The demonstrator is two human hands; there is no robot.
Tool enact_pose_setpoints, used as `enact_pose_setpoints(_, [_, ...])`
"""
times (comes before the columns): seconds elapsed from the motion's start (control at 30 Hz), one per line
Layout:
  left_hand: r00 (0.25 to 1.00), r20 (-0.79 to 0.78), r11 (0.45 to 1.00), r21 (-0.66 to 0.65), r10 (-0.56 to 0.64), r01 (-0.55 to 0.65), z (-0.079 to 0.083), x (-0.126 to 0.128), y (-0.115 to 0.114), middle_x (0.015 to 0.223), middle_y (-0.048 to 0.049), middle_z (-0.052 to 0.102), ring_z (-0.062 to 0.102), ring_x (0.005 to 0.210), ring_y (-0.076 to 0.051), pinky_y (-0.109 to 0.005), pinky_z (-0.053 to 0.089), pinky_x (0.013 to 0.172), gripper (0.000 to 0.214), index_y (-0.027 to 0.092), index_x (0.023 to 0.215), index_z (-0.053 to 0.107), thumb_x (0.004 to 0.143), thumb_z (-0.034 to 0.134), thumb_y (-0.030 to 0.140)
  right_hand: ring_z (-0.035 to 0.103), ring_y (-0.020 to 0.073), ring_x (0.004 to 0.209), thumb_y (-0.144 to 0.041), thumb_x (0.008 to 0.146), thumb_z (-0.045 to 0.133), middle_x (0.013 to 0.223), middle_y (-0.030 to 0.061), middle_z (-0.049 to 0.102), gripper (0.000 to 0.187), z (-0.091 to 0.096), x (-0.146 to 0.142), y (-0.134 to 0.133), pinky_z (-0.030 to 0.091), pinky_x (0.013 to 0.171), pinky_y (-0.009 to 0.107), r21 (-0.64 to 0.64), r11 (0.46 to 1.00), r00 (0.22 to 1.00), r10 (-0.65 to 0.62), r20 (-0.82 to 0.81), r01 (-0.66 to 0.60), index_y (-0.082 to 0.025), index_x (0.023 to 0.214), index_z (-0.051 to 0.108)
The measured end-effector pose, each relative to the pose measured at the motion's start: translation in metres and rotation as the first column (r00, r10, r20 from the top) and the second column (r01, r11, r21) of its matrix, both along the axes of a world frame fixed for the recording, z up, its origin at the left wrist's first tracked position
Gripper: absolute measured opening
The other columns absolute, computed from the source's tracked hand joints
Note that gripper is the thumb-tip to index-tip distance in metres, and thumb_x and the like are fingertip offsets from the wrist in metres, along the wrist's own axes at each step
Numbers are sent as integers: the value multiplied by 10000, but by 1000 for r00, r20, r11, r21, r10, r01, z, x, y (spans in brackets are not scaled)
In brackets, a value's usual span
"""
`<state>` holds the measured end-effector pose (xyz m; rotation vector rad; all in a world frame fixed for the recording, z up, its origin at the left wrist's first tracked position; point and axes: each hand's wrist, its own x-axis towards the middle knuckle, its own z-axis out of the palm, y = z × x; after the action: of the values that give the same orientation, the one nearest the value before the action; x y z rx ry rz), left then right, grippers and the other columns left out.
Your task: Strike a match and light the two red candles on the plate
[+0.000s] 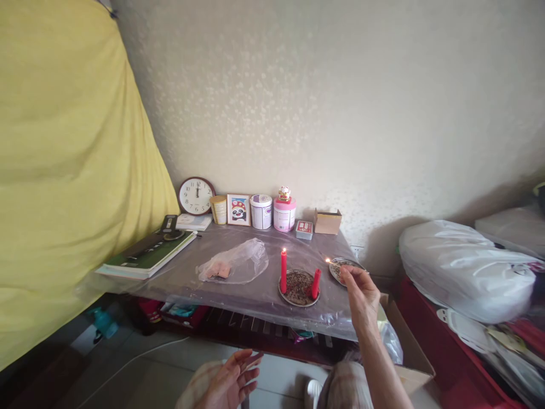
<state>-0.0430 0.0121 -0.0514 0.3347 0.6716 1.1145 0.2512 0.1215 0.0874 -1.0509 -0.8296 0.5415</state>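
A burning match [333, 263] is pinched between the thumb and fingers of my right hand [361, 289], its flame pointing left above a second metal dish [336, 272]. To the left stands a round metal dish [298, 305] of dark grains. On it, a tall red candle [284, 274] burns upright, while a shorter red candle [315, 284] at the right side shows no flame. My left hand [232, 378] is low in front of the table, palm partly up. Between its thumb and fingers shows a narrow dark brownish strip [256, 359], too unclear to name.
A crumpled clear plastic bag [249, 261] with pinkish pieces lies on the plastic-covered table [179, 287]. Behind are a clock [196, 196], a panda picture [239, 209], canisters [261, 212] and an open cardboard box [327, 222]. A yellow curtain [72, 159] hangs left; a white bag [460, 267] sits right.
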Motion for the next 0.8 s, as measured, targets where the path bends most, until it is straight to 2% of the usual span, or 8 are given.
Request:
enact_pose_setpoints(0.33, [1000, -7, 1000, -14, 5, -5, 12, 2, -2, 1033, -125, 813, 724, 871, -232, -353, 530, 820, 305, 183, 925, 790, 652, 869, 291, 513, 155, 617, -487, 625, 798, 665, 3, 642, 327, -16, 0, -3, 424, 593, 285, -60, 998, 999, 8, 31, -6, -189, 727, 710])
enact_pose_setpoints(0.8, [1000, -23, 1000, -28, 0, 0, 12, 2, -3, 1059, -140, 803, 721, 885, -245, -359, 533, 825, 285, 175, 932, 783, 681, 843, 296, 533, 157, 634, -528, 601, 803, 694, 15, 663, 387, -31, -3, 6, 443, 621, 297, -91, 996, 1000, 11, 19, -9, -178, 739, 712])
